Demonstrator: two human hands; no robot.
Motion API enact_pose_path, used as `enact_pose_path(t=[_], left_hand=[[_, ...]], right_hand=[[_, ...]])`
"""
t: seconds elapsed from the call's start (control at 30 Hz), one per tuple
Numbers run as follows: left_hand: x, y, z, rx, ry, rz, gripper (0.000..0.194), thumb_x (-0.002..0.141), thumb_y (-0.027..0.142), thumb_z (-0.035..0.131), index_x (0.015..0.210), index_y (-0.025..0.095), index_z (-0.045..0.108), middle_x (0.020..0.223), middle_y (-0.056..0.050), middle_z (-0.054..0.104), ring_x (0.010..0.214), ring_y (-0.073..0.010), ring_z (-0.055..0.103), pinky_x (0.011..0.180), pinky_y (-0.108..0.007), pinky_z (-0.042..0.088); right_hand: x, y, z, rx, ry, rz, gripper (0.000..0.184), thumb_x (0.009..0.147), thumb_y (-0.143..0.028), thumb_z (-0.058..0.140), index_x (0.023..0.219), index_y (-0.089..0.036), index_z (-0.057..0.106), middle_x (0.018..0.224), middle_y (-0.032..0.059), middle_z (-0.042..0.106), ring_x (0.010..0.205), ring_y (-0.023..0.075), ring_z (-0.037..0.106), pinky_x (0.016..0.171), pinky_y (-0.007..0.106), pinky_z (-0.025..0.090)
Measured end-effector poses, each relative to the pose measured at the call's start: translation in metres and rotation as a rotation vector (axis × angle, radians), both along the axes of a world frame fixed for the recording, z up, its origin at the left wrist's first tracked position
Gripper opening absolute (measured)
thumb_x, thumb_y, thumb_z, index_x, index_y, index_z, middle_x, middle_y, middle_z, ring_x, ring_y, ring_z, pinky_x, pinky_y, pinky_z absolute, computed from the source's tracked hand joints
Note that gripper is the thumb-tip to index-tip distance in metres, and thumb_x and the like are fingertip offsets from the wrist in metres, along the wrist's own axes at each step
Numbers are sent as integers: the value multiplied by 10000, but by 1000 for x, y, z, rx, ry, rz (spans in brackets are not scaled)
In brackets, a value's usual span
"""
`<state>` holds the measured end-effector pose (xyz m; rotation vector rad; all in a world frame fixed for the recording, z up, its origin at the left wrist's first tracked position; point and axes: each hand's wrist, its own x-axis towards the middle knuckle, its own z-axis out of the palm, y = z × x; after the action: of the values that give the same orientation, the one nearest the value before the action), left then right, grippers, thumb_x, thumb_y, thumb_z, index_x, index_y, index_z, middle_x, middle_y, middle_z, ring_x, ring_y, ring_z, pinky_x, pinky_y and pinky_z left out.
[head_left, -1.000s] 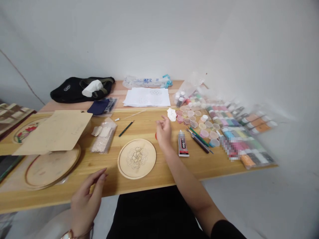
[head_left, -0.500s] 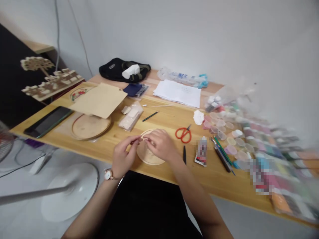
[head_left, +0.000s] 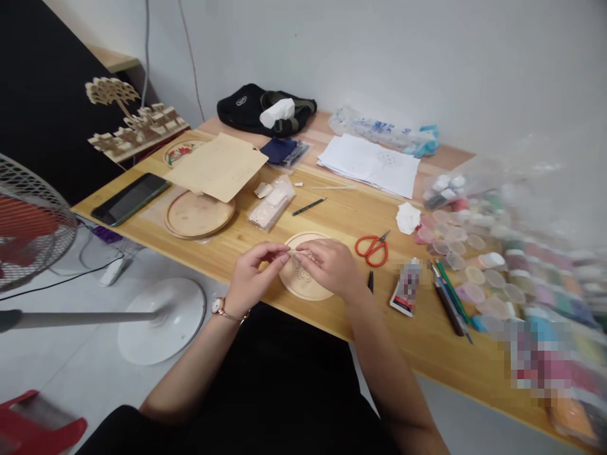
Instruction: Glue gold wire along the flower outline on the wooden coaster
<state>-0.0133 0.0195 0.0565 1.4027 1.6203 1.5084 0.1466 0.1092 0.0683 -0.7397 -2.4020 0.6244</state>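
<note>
Above a round wooden disc (head_left: 310, 289) with a line drawing on it, my two hands meet at their fingertips. My left hand (head_left: 251, 273) wears a wristwatch and is closed in a pinch at the disc's left edge. My right hand (head_left: 334, 265) also pinches, over the disc's upper right, hiding part of the drawing. Something thin and pale seems to run between the fingertips, too small to name. Orange-handled scissors (head_left: 372, 250) lie right of my right hand, with a slim black tool (head_left: 370, 280) below them, partly covered by my forearm.
Rightward lie a glue tube (head_left: 406, 287), brushes and pencils (head_left: 450, 300) and many small tubs (head_left: 474, 275). A pencil (head_left: 309, 206), a packet (head_left: 271, 203), a wooden round plate (head_left: 199, 216) and a phone (head_left: 129, 199) are farther left. White papers (head_left: 370, 165) lie behind. A fan (head_left: 161, 322) stands left.
The view has swung left, so things sit farther right in the picture and more of the fan shows. My hands stay pinched together, fingertips now nearer the disc's upper edge.
</note>
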Motion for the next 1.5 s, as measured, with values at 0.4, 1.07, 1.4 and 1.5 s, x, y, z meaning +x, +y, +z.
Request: enact_pose_path(t=[0.4, 1.07, 1.4, 1.5], left_hand=[[1, -1, 3, 90, 245, -3, 87, 830, 208, 630, 875, 176, 697, 796, -14, 704, 702, -108, 627, 675, -223, 514], [1, 3, -9, 153, 677, 111, 118, 914, 218, 529, 969, 175, 624, 782, -10, 656, 684, -117, 585, 709, -259, 487], [-6, 5, -38, -6, 850, -29, 290, 907, 205, 445, 1150, 191, 602, 1238, -137, 589, 1148, -288, 543, 925, -473, 470], [-10, 0, -42, -32, 859, -44, 367, 854, 146, 463, 1201, 193, 572, 1266, -140, 569, 1192, -300, 513, 965, -499, 450]], right_hand=[[-3, -3, -2, -51, -98, 47, 268, 941, -327, 477, 888, -200, 708, 834, 23, 722, 775, 149, 626, 697, 269, 389], [-4, -3, -3, -146, 3, 11, 199, 863, -215, 536, 888, -237, 732, 823, 27, 704, 789, 161, 618, 729, 283, 435], [18, 31, -19, -345, 341, -585, 301, 823, -278, 452, 987, -158, 673, 761, 37, 674, 609, 121, 571, 581, 250, 455], [18, 33, -21, -401, 319, -587, 235, 776, -262, 502, 885, -164, 685, 712, 26, 669, 600, 119, 576, 580, 244, 459]])
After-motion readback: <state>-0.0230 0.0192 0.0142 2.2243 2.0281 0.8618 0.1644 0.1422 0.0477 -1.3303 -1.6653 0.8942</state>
